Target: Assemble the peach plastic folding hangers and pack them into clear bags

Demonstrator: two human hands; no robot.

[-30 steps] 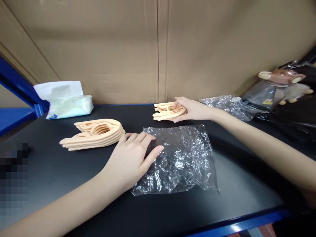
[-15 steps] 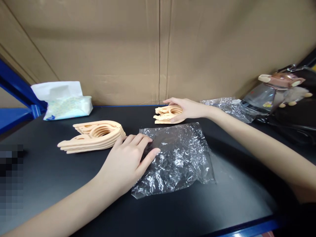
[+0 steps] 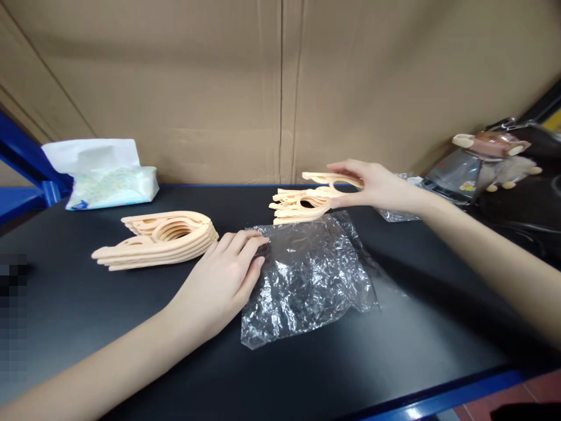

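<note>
My right hand (image 3: pixel 362 184) pinches a peach folding clothes hanger (image 3: pixel 322 177) between thumb and fingers, above the back of the table. Below it, a loose pile of similar folded hangers (image 3: pixel 298 199) lies behind the bag. A crinkled clear plastic bag (image 3: pixel 315 275) lies flat in the middle. On the bag's left edge rests my left hand (image 3: pixel 228 269), fingers stretched out and lying over it. Just left of that hand is a neat stack of several folded hangers (image 3: pixel 160 242), their curved ends close to my knuckles.
A tissue pack (image 3: pixel 114 181) stands at the back left of the black table (image 3: pixel 280 374). At the right are another clear plastic wrapper (image 3: pixel 397 213), a dark bag (image 3: pixel 521 204) and a clear pouch with a plush animal (image 3: pixel 491 146). Cardboard (image 3: pixel 197 88) rises behind.
My right hand has risen and moved right from the back pile, lifting one hanger. The left hand stays on the plastic bag; its thumb has drawn in slightly.
</note>
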